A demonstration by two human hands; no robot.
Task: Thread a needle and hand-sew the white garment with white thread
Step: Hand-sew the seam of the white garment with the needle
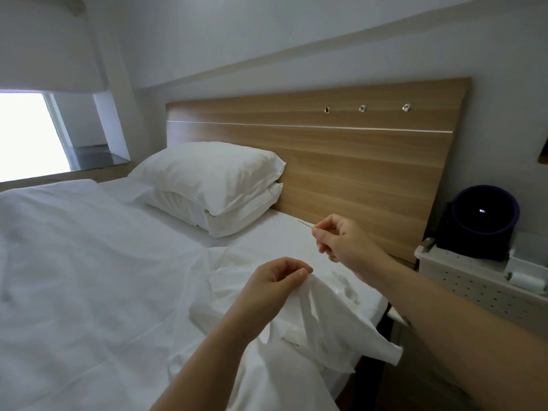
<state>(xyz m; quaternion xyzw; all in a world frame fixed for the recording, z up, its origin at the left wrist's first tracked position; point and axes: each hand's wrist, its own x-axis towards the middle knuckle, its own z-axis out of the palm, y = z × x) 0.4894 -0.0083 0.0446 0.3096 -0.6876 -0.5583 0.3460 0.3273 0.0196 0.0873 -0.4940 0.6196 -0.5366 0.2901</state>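
step: a stitch pull is judged in hand; the fold is best kept taut and the thread drawn evenly, so puckers are avoided.
left hand (278, 277): a raised fold of the white garment (326, 315) is pinched.
white garment: thin, limp and crumpled; laid at the right edge of the bed (89, 262), one corner overhanging.
right hand (341, 238): the needle (307, 225) is pinched, point aimed left; the thread cannot be made out.

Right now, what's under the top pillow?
A second white pillow lies under the top pillow, resting on the bed sheet. Most of its upper face is covered; anything between them cannot be seen.
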